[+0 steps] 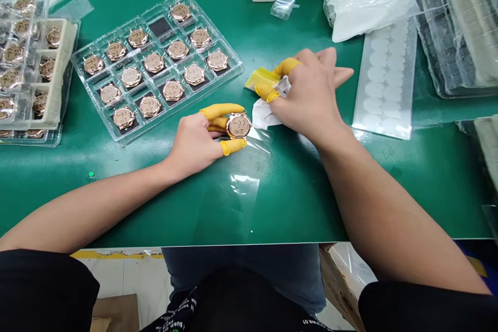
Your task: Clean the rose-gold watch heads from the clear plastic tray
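Observation:
My left hand (200, 137), with yellow finger cots on, grips a rose-gold watch case (238, 125) by its edge. The engraved back of the case faces up. To the right, my right hand (311, 91) is closed, its cotted fingertips pinched on a crumpled white wipe (265, 115). A yellow piece (254, 78) shows at those fingertips; its kind is unclear. Beyond my left hand lies a clear plastic tray (120, 139) of similar watch cases, backs up, one each in most compartments. One compartment (160, 27) in its far row has no case.
Stacked trays (58, 109) with more watch cases stand at the left. At the right are a sheet of round white stickers (385, 78), a bag of white material (368, 2) and stacked clear trays (462, 26). Clear film (244, 185) lies on the green table (288, 197) near its front edge.

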{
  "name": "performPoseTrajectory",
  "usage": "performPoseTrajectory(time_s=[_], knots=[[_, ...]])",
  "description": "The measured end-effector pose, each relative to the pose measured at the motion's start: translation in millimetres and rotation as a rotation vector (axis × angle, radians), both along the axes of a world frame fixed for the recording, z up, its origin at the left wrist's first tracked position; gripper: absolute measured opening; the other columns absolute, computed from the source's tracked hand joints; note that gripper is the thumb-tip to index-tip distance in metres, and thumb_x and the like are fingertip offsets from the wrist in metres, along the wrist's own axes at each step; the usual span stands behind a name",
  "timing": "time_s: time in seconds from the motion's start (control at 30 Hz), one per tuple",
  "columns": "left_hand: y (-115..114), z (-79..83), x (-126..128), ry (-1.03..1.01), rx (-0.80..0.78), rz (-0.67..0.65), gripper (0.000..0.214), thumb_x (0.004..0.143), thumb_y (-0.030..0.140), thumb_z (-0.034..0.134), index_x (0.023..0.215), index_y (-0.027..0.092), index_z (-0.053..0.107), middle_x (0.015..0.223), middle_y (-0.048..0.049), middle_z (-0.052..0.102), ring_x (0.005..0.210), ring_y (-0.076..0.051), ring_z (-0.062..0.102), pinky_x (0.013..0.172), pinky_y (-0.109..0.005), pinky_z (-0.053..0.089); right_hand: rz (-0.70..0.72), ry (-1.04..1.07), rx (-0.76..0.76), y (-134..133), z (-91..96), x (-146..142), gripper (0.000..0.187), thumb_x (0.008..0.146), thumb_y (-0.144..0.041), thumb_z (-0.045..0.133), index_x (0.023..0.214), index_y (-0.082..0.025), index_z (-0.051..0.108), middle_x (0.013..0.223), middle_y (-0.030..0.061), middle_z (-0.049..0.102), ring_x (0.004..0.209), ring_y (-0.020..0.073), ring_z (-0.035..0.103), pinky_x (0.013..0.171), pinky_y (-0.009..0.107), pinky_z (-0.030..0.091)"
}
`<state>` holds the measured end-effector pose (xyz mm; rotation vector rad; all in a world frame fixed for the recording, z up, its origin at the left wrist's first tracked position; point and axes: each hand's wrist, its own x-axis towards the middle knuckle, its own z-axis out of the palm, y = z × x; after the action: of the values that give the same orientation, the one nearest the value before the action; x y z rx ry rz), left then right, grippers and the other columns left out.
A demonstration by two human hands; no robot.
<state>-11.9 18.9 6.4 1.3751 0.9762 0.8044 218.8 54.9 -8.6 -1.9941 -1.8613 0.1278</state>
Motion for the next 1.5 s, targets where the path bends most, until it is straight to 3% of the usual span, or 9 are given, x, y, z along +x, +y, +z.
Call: performPoseTrajectory(time_s=[0.2, 0.33, 0.43, 0.57, 0.7, 0.87, 1.1, 1.37, 1.5], knots=[[-0.8, -0.6, 0.9, -0.02, 0.001, 0.006, 0.058, 0.064, 0.019, 0.091, 0.12, 0.017, 0.078, 0.1, -0.0026, 0.083, 0.091, -0.018, 0.08, 0.091, -0.03, 0.068, 0.102, 0.235, 0.104, -2.5, 9.0, 18.9, 0.014, 0.097, -0.039, 0.071, 0.106, -0.028, 0.072, 0.097, 0.0082, 0.067, 0.101, 0.0324, 0.061, 0.093, 0.053, 0.048], [-1.0, -0.5, 1.2, -0.03, -0.011, 0.013, 0.059, 0.064, 0.018, 0.091, 0.121, 0.017, 0.078, 0.099, -0.0032, 0.084, 0.093, -0.019, 0.081, 0.092, -0.031, 0.068, 0.098, 0.438, 0.17, 3.3, -7.1, 35.1, 0.026, 0.09, -0.049, 0.084, 0.094, -0.026, 0.073, 0.089, 0.0076, 0.07, 0.083, 0.0257, 0.063, 0.08, 0.045, 0.052], [-0.8, -1.0, 1.2, -0.033, -0.02, 0.01, 0.059, 0.064, 0.018, 0.091, 0.121, 0.016, 0.078, 0.099, -0.0038, 0.084, 0.093, -0.02, 0.081, 0.093, -0.032, 0.068, 0.142, 0.7, 0.194, 2.9, -9.0, 37.0, 0.039, 0.081, -0.051, 0.092, 0.105, -0.03, 0.069, 0.087, 0.004, 0.07, 0.079, 0.021, 0.065, 0.067, 0.036, 0.051], [-0.8, -1.9, 0.5, -0.036, -0.019, 0.015, 0.059, 0.064, 0.019, 0.091, 0.121, 0.017, 0.077, 0.101, -0.0043, 0.084, 0.095, -0.02, 0.081, 0.093, -0.032, 0.068, 0.242, 0.992, 0.079, -12.0, 11.4, 27.2, 0.058, 0.08, -0.047, 0.095, 0.127, -0.033, 0.063, 0.095, 0.003, 0.072, 0.078, 0.0175, 0.072, 0.062, 0.032, 0.052], [-1.1, -2.8, -0.6, -0.034, -0.017, 0.022, 0.058, 0.065, 0.021, 0.091, 0.121, 0.018, 0.077, 0.104, -0.0045, 0.084, 0.097, -0.02, 0.081, 0.092, -0.031, 0.068, 0.304, 1.141, -0.099, -32.9, 34.2, 9.6, 0.045, 0.081, -0.056, 0.091, 0.1, -0.024, 0.066, 0.084, 0.0024, 0.071, 0.077, 0.0195, 0.074, 0.07, 0.037, 0.062], [-0.8, -3.0, -1.1, -0.033, -0.028, 0.034, 0.058, 0.063, 0.023, 0.092, 0.119, 0.017, 0.077, 0.103, -0.0049, 0.084, 0.095, -0.02, 0.081, 0.092, -0.032, 0.068, 0.381, 0.833, -0.153, -47.6, 42.2, -9.2, 0.04, 0.094, -0.053, 0.074, 0.08, -0.024, 0.051, 0.072, -0.0003, 0.059, 0.061, 0.0147, 0.057, 0.053, 0.032, 0.046], [-0.5, -1.4, -0.2, -0.069, -0.083, 0.075, 0.061, 0.055, 0.016, 0.092, 0.115, 0.014, 0.078, 0.091, -0.0027, 0.082, 0.083, -0.017, 0.079, 0.082, -0.028, 0.068, 0.523, 0.385, -0.076, -55.0, 29.3, -27.8, 0.007, 0.083, -0.025, 0.056, 0.085, -0.023, 0.05, 0.09, 0.0077, 0.066, 0.077, 0.0204, 0.059, 0.068, 0.035, 0.043], [-0.9, -0.1, -2.6, -0.086, -0.105, 0.05, 0.06, 0.057, 0.017, 0.092, 0.115, 0.014, 0.079, 0.102, -0.0058, 0.084, 0.091, -0.02, 0.081, 0.09, -0.032, 0.068, 0.505, 0.349, 0.046, -52.4, 16.2, -30.7, 0.018, 0.081, -0.021, 0.057, 0.083, -0.026, 0.039, 0.077, 0.0025, 0.058, 0.065, 0.0166, 0.048, 0.062, 0.031, 0.036], [-0.4, 1.4, -1.3, -0.073, -0.117, 0.073, 0.062, 0.052, 0.014, 0.094, 0.112, 0.015, 0.078, 0.098, -0.0047, 0.084, 0.09, -0.02, 0.081, 0.085, -0.03, 0.068, 0.504, 0.436, 0.169, -51.4, 9.0, -26.9, 0.012, 0.089, -0.016, 0.057, 0.088, -0.025, 0.049, 0.078, 0.0011, 0.065, 0.066, 0.0165, 0.058, 0.062, 0.03, 0.042]])
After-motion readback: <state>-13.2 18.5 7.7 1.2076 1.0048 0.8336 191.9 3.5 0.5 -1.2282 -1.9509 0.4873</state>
